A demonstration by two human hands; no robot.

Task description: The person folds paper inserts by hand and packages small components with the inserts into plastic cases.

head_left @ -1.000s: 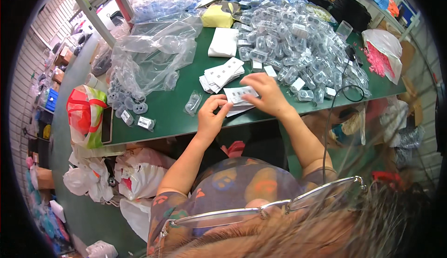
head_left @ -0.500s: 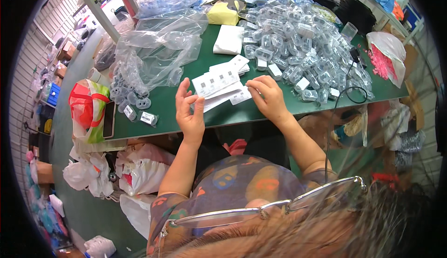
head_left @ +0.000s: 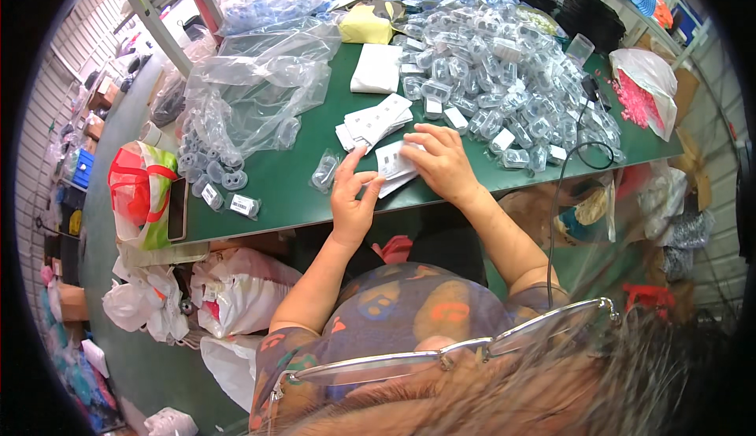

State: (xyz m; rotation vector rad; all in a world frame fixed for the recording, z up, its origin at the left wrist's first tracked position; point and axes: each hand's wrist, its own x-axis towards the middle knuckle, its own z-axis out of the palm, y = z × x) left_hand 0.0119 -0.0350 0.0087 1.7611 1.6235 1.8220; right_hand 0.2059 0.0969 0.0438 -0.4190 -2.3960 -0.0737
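Folded printed leaflets [head_left: 392, 167] lie near the front edge of the green table, between my two hands. My right hand [head_left: 442, 164] pinches their upper right side, its thumb hidden beneath the curled fingers. At their left edge is my left hand [head_left: 353, 204], its index finger stretched out and its thumb apart, with nothing visibly held. Beyond the hands, a fanned stack of white printed leaflets [head_left: 379, 120] rests on the table. Just left of my left hand lies a small clear bagged plastic piece [head_left: 324, 171].
A big heap of clear plastic cases [head_left: 504, 74] covers the right side. Clear plastic sheeting [head_left: 260, 90] and round clear parts [head_left: 213, 167] lie left. A white packet [head_left: 376, 68] sits behind the leaflets. A black cable [head_left: 557, 216] hangs over the front edge.
Both hands have moved right or nearer with some leaflets, now apart from the stack behind. My left hand has shifted right, and the bagged piece beside it now shows.
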